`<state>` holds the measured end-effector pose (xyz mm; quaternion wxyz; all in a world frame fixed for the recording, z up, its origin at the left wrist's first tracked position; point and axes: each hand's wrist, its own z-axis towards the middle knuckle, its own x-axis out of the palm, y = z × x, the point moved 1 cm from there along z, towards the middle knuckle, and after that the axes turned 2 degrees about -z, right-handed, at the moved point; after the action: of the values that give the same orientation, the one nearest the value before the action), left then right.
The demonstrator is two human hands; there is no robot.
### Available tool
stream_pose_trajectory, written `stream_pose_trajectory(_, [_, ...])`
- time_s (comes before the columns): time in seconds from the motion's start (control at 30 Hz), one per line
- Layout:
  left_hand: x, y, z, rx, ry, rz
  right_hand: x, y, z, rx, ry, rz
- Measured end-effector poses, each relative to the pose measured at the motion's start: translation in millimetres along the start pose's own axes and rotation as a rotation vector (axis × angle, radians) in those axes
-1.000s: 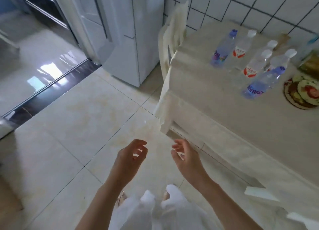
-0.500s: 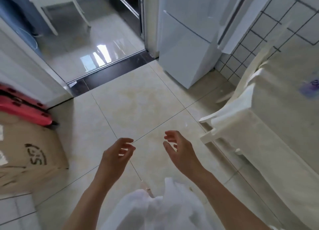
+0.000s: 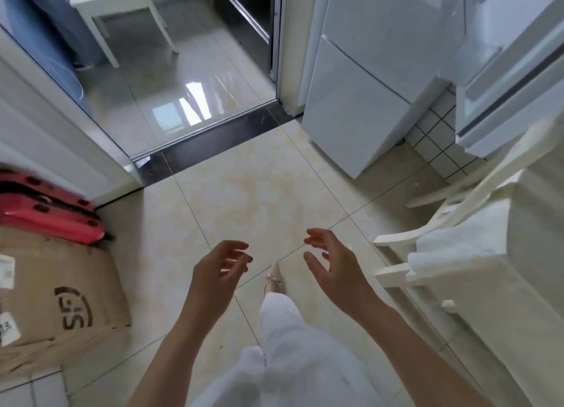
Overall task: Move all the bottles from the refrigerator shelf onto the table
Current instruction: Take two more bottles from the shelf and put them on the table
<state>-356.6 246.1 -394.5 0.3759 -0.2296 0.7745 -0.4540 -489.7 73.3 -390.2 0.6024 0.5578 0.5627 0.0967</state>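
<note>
Walking: both hands carry nothing, which suits a trip for more bottles
Cardboard box (image 3: 55, 296): parked against the left wall, off the path
Left hand (image 3: 218, 270): fingers loosely curled, empty
Right hand (image 3: 331, 261): fingers spread, empty
Refrigerator (image 3: 366, 95): ahead right; its shelf seems hidden
Bottles: none visible
Table (image 3: 518, 254): cloth-draped, far right

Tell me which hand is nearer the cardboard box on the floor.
Left. The left hand hangs just right of the cardboard box; the right hand is farther right, nearer the chair.

Bright daylight, window glare on glossy floor (image 3: 186, 101), wide-angle edge warping.
</note>
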Motion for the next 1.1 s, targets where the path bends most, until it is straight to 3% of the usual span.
stream_pose_trajectory(0.33, [-4,-86,185,0.075,0.082,0.077,-58,41,172,-0.054,-0.031,-0.041])
stream_pose_trajectory(0.77, [20,-169,413,0.218,0.19,0.149,-135,60,355,0.097,-0.303,0.067])
stream_pose_trajectory(1.1, [41,-291,620,0.398,0.382,0.259,-201,100,509,0.201,-0.555,0.134])
